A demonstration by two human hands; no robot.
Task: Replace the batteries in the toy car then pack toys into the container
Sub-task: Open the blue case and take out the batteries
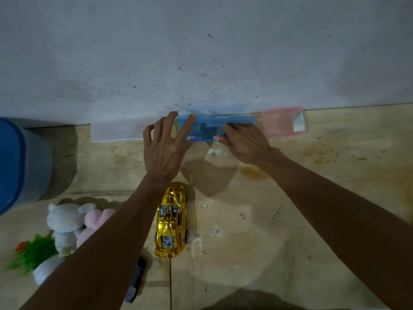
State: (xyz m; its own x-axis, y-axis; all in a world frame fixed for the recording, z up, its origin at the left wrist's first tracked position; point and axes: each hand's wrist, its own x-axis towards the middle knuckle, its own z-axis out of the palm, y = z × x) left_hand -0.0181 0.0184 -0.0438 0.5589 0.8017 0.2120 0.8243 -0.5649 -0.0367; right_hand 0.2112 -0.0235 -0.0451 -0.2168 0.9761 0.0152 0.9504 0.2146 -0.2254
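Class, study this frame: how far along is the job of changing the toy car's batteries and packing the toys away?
Nothing looks finished. The gold toy car sits upright on the floor, untouched. In hand: the left hand and right hand are both at the blue container by the wall, fingers spread. Left: the battery swap, then packing the plush toys, which lie loose on the floor.
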